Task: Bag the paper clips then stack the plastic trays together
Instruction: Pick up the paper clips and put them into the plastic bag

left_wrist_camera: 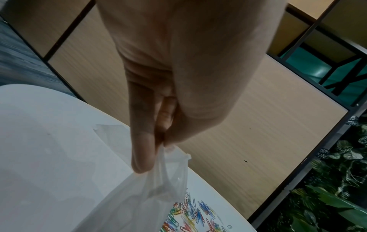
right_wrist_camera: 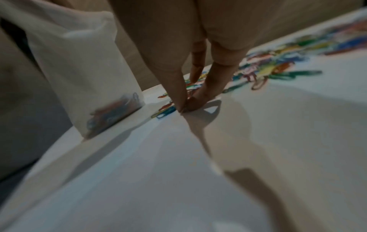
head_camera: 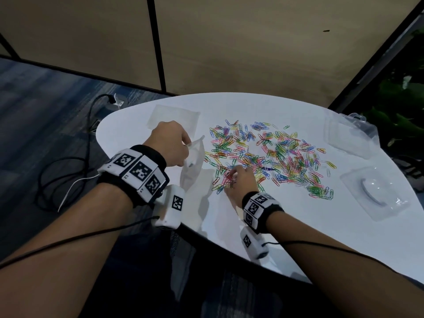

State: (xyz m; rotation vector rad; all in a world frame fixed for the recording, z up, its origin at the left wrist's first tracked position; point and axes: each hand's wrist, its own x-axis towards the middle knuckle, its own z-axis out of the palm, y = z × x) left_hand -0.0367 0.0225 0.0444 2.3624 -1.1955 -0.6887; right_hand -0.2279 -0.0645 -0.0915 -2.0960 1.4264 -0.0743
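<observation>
Many coloured paper clips lie scattered across the white table. My left hand pinches the top edge of a clear plastic bag and holds it upright at the table's left edge. The left wrist view shows this pinch on the bag. A few clips sit in the bottom of the bag. My right hand is down on the near left part of the pile, its fingertips drawn together on a small bunch of clips. Two clear plastic trays lie apart at the right.
A second flat clear bag lies on the table behind my left hand. Black and white cables trail on the carpet to the left. Beige partition panels stand behind the table, and green plants stand at the right.
</observation>
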